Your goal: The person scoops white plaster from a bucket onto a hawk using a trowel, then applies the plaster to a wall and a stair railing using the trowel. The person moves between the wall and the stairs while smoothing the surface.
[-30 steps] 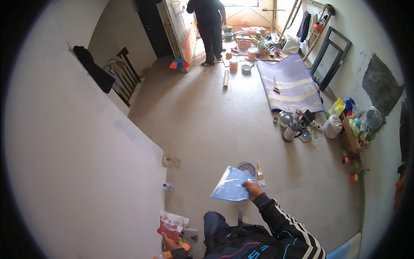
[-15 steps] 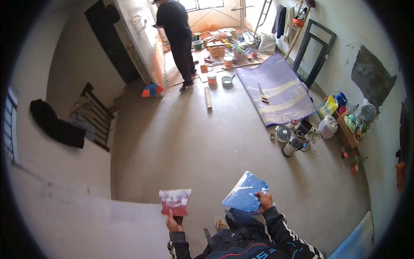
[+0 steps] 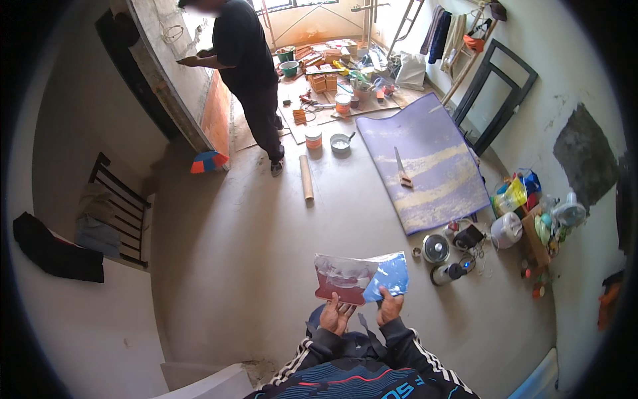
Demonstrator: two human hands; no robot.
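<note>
My left hand [image 3: 336, 316] grips the lower edge of a dark red, flat putty scraper [image 3: 341, 280], its upper part smeared with white, dried-looking paste. In my right hand [image 3: 391, 308] is a glossy blue flat sheet or blade [image 3: 391, 271]; its exact kind I cannot make out. Both pieces are held up side by side in front of my chest. The red scraper's right side overlaps the blue piece and hides part of it. Whether the two touch, I cannot tell.
A person in black [image 3: 249, 73] stands at the far left. A cardboard tube [image 3: 306, 177], an orange-white tub [image 3: 313, 138] and a grey bowl [image 3: 340, 144] are ahead. A purple mat [image 3: 425, 159] bears a handsaw [image 3: 403, 169]. Near it stand a kettle [image 3: 448, 273] and pot [image 3: 436, 249].
My left hand has brought the red scraper right, against or before the blue piece. My hands are now close together. My view has shifted, and the other person has turned to the left.
</note>
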